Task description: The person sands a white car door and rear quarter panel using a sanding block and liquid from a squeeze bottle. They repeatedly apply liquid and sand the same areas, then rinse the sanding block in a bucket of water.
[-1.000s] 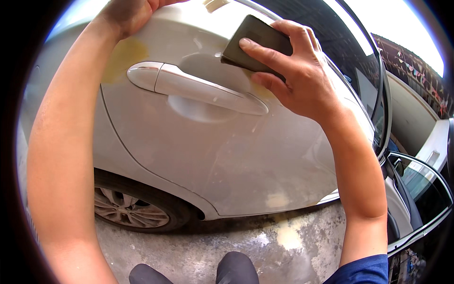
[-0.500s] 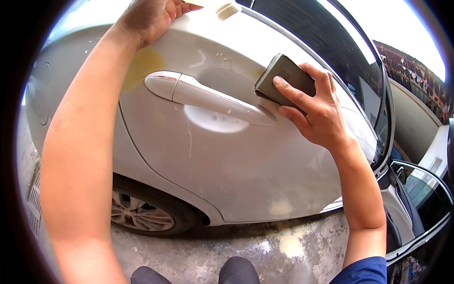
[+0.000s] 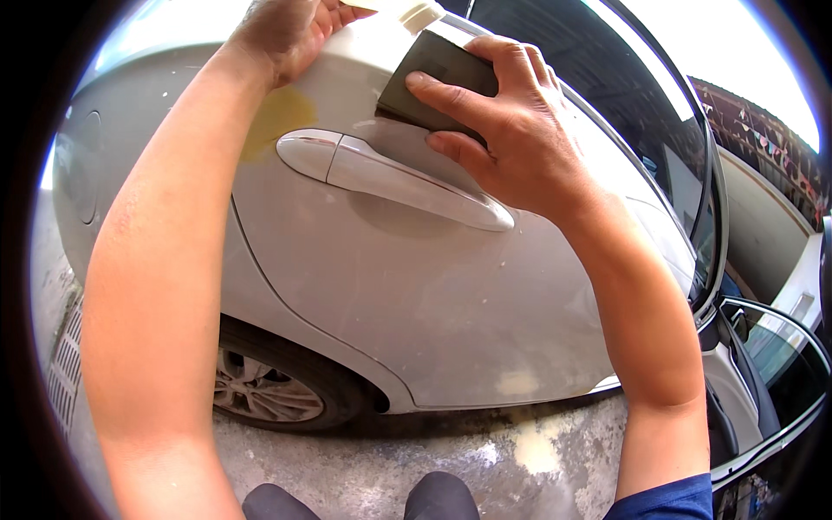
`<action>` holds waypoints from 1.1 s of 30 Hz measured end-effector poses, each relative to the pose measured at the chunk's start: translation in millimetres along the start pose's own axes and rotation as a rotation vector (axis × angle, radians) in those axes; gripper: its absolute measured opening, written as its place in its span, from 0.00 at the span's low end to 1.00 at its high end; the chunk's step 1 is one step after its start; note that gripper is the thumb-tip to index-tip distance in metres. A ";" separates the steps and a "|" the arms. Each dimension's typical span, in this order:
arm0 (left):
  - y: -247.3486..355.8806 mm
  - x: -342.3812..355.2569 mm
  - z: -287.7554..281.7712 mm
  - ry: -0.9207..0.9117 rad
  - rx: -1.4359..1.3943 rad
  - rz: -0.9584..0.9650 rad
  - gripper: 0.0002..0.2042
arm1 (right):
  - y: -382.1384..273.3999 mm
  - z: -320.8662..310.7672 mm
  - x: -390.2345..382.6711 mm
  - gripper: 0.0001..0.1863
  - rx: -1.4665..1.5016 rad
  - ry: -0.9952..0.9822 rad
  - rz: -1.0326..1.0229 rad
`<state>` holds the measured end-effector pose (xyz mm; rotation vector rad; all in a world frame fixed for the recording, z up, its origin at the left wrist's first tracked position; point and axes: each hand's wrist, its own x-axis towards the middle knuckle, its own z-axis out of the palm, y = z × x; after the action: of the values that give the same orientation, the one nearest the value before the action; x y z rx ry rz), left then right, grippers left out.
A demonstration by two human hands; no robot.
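Note:
My right hand (image 3: 520, 130) grips a dark grey sanding block (image 3: 438, 74), thumb and fingers spread over its sides. The block lies against the light silver car door (image 3: 416, 312), just above the door handle (image 3: 407, 182). At the top edge, my left hand (image 3: 299, 35) has its fingers closed on a cream-coloured plastic object (image 3: 420, 16), mostly cut off by the picture's edge, so its kind does not show. Below that hand, a yellowish patch (image 3: 282, 121) marks the paint left of the handle.
A rear wheel (image 3: 264, 381) sits under the arch at lower left. Dark side windows (image 3: 607, 78) run along the upper right. Another door stands open at right, with its window (image 3: 776, 347). My dark-clad knees (image 3: 440, 498) show above the stained concrete floor (image 3: 364, 468).
My right hand has slid the sanding block left and upward, from over the handle's right end to above its middle. My left hand stays nearly in place, and the view has shifted slightly.

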<state>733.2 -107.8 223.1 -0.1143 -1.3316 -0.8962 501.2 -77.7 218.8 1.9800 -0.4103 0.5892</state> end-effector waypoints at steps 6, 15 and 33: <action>1.8 9.7 -2.2 0.009 0.001 0.007 0.25 | 19.5 -23.1 -41.6 0.23 -0.017 -0.071 0.080; -9.0 41.4 -42.1 -0.093 -0.174 -0.102 0.26 | 22.8 -29.2 -59.9 0.24 0.050 -0.131 0.090; -6.0 9.8 0.5 -0.016 0.062 0.060 0.26 | 14.2 -14.6 -20.3 0.24 0.055 -0.053 0.025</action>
<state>728.7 -116.4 229.3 -0.1134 -1.3627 -0.8044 473.7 -70.4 223.3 2.0493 -0.4566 0.5706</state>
